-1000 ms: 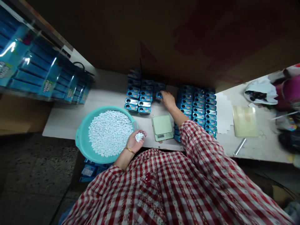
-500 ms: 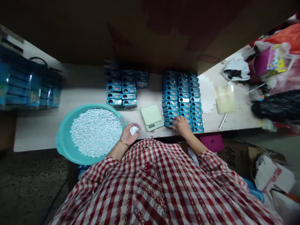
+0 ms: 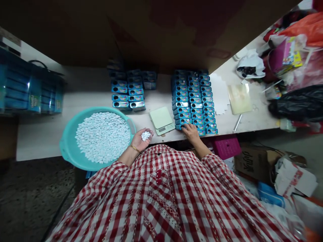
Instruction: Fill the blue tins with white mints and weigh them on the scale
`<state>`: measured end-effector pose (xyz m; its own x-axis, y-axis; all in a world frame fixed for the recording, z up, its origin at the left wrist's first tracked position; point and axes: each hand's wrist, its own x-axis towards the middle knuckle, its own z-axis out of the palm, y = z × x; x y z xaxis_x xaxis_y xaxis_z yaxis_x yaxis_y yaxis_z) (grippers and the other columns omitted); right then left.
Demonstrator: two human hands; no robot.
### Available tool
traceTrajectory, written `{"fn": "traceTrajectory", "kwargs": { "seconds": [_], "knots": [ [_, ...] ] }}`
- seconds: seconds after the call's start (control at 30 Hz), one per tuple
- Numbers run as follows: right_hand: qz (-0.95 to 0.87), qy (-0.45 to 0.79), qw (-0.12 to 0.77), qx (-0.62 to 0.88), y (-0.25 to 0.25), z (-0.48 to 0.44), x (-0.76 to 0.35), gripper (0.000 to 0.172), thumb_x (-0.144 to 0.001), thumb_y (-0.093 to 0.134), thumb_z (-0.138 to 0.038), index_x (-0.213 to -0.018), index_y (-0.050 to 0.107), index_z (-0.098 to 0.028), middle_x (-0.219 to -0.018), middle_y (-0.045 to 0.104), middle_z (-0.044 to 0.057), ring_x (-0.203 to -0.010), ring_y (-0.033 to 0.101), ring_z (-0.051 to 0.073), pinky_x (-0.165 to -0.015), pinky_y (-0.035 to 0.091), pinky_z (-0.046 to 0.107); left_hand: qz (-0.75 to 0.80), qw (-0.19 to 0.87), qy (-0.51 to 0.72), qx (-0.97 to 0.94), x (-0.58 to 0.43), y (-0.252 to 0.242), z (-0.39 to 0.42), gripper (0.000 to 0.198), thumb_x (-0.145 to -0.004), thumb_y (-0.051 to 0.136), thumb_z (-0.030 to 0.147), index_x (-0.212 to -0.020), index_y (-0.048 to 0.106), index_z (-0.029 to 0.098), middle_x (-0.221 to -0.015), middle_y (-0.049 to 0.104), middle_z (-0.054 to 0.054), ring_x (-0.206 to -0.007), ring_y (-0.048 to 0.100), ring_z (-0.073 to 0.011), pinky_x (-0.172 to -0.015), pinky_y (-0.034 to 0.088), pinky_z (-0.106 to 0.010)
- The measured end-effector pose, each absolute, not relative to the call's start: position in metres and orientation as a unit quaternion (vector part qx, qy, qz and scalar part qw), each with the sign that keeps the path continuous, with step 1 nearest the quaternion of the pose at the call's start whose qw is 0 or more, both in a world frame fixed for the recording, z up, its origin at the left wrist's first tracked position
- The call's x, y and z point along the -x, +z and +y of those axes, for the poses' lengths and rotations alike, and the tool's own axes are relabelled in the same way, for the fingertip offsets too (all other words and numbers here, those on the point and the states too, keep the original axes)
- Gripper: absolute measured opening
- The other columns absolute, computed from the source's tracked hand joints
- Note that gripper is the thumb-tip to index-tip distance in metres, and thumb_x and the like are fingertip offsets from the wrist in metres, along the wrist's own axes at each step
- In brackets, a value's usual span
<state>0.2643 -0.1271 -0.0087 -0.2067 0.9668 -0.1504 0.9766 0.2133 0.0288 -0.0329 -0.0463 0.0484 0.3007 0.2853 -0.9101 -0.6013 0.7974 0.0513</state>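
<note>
My left hand (image 3: 141, 138) is cupped palm up, holding a small heap of white candies (image 3: 145, 135) next to the teal basin (image 3: 66, 145) full of the same white pieces. My right hand (image 3: 190, 131) rests with curled fingers on the nearest blue tins at the front of the right block of tins (image 3: 194, 101). Whether it grips one is not clear. A small pale green scale (image 3: 161, 120) stands between my two hands. A second, smaller group of blue tins (image 3: 131, 90) lies farther back on the left.
Stacked blue packs (image 3: 30, 89) stand at the far left. White paper sheets (image 3: 219, 92), a yellowish pad (image 3: 239, 98) and a metal tube (image 3: 237, 123) lie right of the tins. Bags and clutter (image 3: 292, 67) fill the right end. A pink basket (image 3: 227, 147) and cartons sit below the table edge.
My right hand came back from the left tin group to the near end of the right block. The view swung right. My left hand kept its candies.
</note>
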Motion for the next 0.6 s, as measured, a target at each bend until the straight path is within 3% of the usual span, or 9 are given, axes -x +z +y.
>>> {"fn": "traceTrajectory", "kwargs": {
  "seconds": [0.17,0.4,0.6],
  "knots": [
    [0.79,-0.054,0.076,-0.606,0.003,-0.12,-0.256,0.031,-0.089,0.039,-0.01,-0.096,0.068,-0.018,-0.112,0.06,0.011,-0.091,0.047,0.023,-0.078,0.037,0.035,0.518,0.786,0.294,0.164,0.035,0.05,-0.048,0.027,-0.088,0.044,0.016,-0.067,0.059,0.01,-0.06,0.063,-0.008,-0.06,0.064,-0.0141,-0.049,0.054,-0.02],
    [0.828,-0.059,0.061,-0.554,0.047,-0.087,-0.207,0.033,-0.086,0.035,-0.005,-0.093,0.066,-0.015,-0.106,0.058,0.013,-0.091,0.044,0.025,-0.079,0.039,0.037,0.516,0.782,0.306,0.172,0.038,0.047,-0.051,0.026,-0.087,0.044,0.015,-0.066,0.059,0.011,-0.06,0.062,-0.008,-0.06,0.064,-0.0138,-0.048,0.054,-0.019],
    [0.849,-0.113,0.074,-0.512,0.037,-0.027,-0.149,0.035,-0.09,0.029,-0.005,-0.095,0.063,-0.012,-0.107,0.057,0.014,-0.095,0.044,0.025,-0.079,0.04,0.039,0.508,0.788,0.308,0.164,0.039,0.045,-0.05,0.031,-0.089,0.042,0.016,-0.065,0.06,0.01,-0.06,0.063,-0.009,-0.06,0.064,-0.0136,-0.05,0.054,-0.019]
  ]
}}
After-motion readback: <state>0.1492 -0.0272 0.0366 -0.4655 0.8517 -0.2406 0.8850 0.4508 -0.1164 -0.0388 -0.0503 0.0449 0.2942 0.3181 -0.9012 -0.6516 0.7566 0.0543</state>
